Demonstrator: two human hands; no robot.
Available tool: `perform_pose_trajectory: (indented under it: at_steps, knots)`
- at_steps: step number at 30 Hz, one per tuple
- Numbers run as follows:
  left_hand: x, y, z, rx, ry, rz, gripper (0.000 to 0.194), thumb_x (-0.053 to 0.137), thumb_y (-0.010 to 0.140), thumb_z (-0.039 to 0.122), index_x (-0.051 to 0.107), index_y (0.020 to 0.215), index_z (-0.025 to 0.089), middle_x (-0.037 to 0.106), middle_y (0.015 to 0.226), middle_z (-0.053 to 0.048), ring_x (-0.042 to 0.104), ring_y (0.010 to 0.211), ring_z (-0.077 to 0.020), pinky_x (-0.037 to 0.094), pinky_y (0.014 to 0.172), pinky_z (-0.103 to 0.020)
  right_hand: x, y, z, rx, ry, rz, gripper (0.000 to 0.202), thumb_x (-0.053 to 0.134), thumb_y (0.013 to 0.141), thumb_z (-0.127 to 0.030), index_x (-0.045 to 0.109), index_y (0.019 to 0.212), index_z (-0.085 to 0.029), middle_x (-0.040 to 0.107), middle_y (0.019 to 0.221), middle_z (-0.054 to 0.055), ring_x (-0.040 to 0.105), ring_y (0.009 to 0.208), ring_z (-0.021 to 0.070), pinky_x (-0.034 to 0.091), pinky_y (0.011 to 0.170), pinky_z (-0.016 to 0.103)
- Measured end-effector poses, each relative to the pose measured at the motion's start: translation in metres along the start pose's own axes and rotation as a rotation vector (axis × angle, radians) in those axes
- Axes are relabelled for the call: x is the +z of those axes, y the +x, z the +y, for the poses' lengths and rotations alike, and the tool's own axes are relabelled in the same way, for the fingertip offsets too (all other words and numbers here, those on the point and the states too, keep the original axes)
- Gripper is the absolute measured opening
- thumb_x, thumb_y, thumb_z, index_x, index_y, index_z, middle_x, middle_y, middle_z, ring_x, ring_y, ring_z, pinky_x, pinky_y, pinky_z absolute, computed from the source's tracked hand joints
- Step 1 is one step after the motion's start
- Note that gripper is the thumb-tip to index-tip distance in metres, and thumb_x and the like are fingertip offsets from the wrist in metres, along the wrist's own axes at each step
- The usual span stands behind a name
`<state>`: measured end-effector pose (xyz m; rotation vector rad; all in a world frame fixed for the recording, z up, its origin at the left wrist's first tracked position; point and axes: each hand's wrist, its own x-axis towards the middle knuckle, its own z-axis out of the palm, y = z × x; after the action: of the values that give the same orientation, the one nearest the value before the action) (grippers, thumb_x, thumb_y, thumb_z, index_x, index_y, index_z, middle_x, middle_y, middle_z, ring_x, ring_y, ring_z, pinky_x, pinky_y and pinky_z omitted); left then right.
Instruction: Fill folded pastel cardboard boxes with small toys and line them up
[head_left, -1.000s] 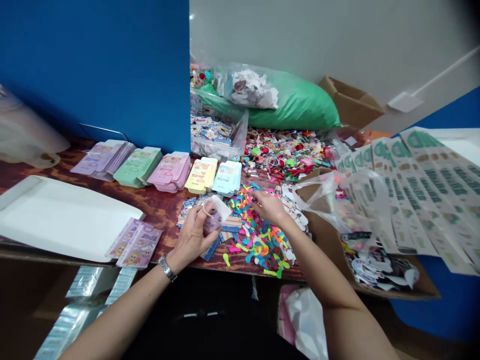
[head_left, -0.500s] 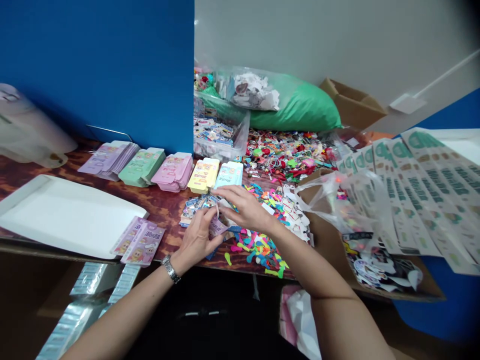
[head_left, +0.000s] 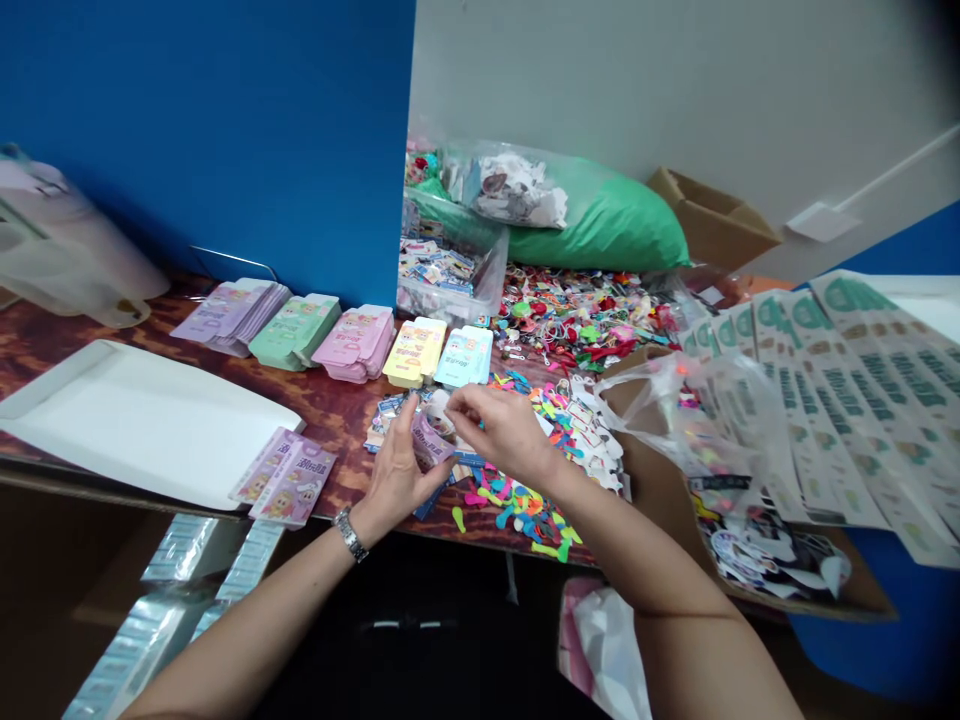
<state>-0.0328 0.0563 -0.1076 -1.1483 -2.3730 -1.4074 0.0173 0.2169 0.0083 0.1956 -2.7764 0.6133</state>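
My left hand (head_left: 397, 475), with a watch at its wrist, is closed around a small purple printed card box (head_left: 432, 443). The box is tilted, its upper end spread apart. Just right of that opening my right hand (head_left: 504, 432) has its fingers curled into a pinch; whether anything is in them I cannot make out. Something whitish shows at the box's mouth. Beneath the hands lie printed blue-and-white cards (head_left: 384, 418). Small bright plastic pieces (head_left: 517, 505) are scattered beside my right forearm, and white paper cut-outs (head_left: 596, 425) lie beyond them.
Stacks of flat boxes stand in a row behind: purple (head_left: 221, 312), green (head_left: 294, 330), pink (head_left: 352, 342), yellow (head_left: 415, 350) and light blue (head_left: 465, 357). At left, two purple boxes (head_left: 296, 480) overlap a white tray (head_left: 142, 420). An open carton (head_left: 660, 450) stands right.
My right hand's fingers have gone from stretched over the purple box to curled beside its mouth. The box's upper end now shows wider apart. The view has shifted slightly.
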Motion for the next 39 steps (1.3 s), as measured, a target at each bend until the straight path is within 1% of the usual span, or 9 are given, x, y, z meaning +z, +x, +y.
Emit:
perform_pose_trajectory:
  at_steps: [3, 5, 9, 12, 17, 21, 28, 35, 39]
  knots:
    - [-0.002, 0.002, 0.000, 0.004, 0.023, 0.020, 0.100, 0.072, 0.079, 0.038, 0.008, 0.153, 0.018, 0.042, 0.144, -0.020, 0.049, 0.129, -0.0309, 0.046, 0.103, -0.045, 0.005, -0.003, -0.002, -0.098, -0.262, -0.086, 0.017, 0.053, 0.095, -0.022, 0.066, 0.085, -0.018, 0.067, 0.081, 0.005, 0.056, 0.079, 0.0169, 0.042, 0.071, 0.027]
    - [-0.004, 0.003, -0.001, 0.024, 0.030, 0.024, 0.096, 0.070, 0.080, 0.036, 0.010, 0.153, 0.018, 0.043, 0.143, -0.019, 0.048, 0.129, -0.0300, 0.046, 0.103, -0.044, 0.005, -0.005, -0.004, -0.137, -0.358, -0.118, 0.017, 0.055, 0.094, -0.023, 0.069, 0.085, -0.019, 0.068, 0.097, 0.008, 0.054, 0.093, 0.0214, 0.044, 0.078, 0.032]
    - [-0.008, 0.005, -0.002, 0.064, 0.012, -0.002, 0.088, 0.067, 0.083, 0.033, 0.014, 0.152, 0.020, 0.048, 0.134, -0.017, 0.052, 0.122, -0.0277, 0.047, 0.099, -0.043, 0.001, -0.008, -0.001, -0.171, -0.282, -0.177, 0.021, 0.059, 0.091, -0.036, 0.073, 0.089, -0.020, 0.047, 0.141, 0.013, 0.038, 0.128, 0.0345, 0.037, 0.103, 0.054]
    - [-0.011, 0.006, 0.000, 0.080, -0.002, -0.071, 0.082, 0.066, 0.084, 0.034, 0.018, 0.150, 0.023, 0.048, 0.130, -0.016, 0.052, 0.117, -0.0269, 0.048, 0.096, -0.043, 0.000, -0.010, 0.009, -0.195, -0.157, -0.271, 0.025, 0.060, 0.090, -0.040, 0.074, 0.093, -0.020, 0.039, 0.148, 0.015, 0.032, 0.136, 0.0380, 0.033, 0.107, 0.060]
    - [-0.015, 0.006, 0.001, 0.104, -0.045, -0.074, 0.069, 0.066, 0.084, 0.030, 0.030, 0.143, 0.024, 0.050, 0.125, -0.013, 0.053, 0.114, -0.0249, 0.048, 0.095, -0.042, -0.001, -0.016, 0.023, -0.228, 0.107, -0.227, 0.028, 0.055, 0.094, -0.031, 0.067, 0.117, -0.019, 0.041, 0.146, 0.017, 0.040, 0.136, 0.0284, 0.042, 0.107, 0.046]
    - [-0.017, 0.007, 0.001, 0.093, -0.067, -0.051, 0.063, 0.067, 0.082, 0.028, 0.035, 0.136, 0.023, 0.051, 0.121, -0.011, 0.053, 0.112, -0.0235, 0.047, 0.095, -0.040, 0.004, -0.022, 0.023, -0.191, 0.231, -0.052, 0.025, 0.048, 0.096, -0.017, 0.064, 0.116, -0.019, 0.063, 0.116, 0.012, 0.062, 0.106, 0.0173, 0.053, 0.090, 0.031]
    - [-0.016, 0.006, 0.007, 0.161, -0.046, -0.028, 0.072, 0.067, 0.081, 0.023, 0.029, 0.141, 0.020, 0.052, 0.126, -0.014, 0.054, 0.117, -0.0242, 0.048, 0.098, -0.040, 0.030, -0.033, 0.001, -0.052, 0.198, 0.278, 0.038, 0.053, 0.094, -0.013, 0.053, 0.131, -0.020, 0.067, 0.119, 0.008, 0.064, 0.105, 0.0165, 0.053, 0.093, 0.029]
    - [-0.015, 0.003, 0.007, 0.062, 0.048, -0.065, 0.091, 0.066, 0.081, 0.026, 0.011, 0.153, 0.018, 0.045, 0.141, -0.019, 0.049, 0.128, -0.0296, 0.046, 0.103, -0.044, 0.032, -0.029, -0.008, 0.246, 0.636, 0.183, 0.019, 0.055, 0.093, -0.023, 0.065, 0.110, -0.020, 0.068, 0.102, 0.007, 0.067, 0.094, 0.0157, 0.059, 0.074, 0.026]
    - [-0.014, 0.003, 0.010, 0.057, 0.074, -0.075, 0.092, 0.064, 0.082, 0.026, 0.007, 0.154, 0.018, 0.049, 0.135, -0.019, 0.051, 0.124, -0.0293, 0.047, 0.100, -0.043, 0.034, -0.025, -0.009, 0.316, 0.564, 0.190, 0.017, 0.060, 0.087, -0.019, 0.068, 0.102, -0.019, 0.069, 0.095, 0.005, 0.066, 0.086, 0.0156, 0.057, 0.069, 0.025]
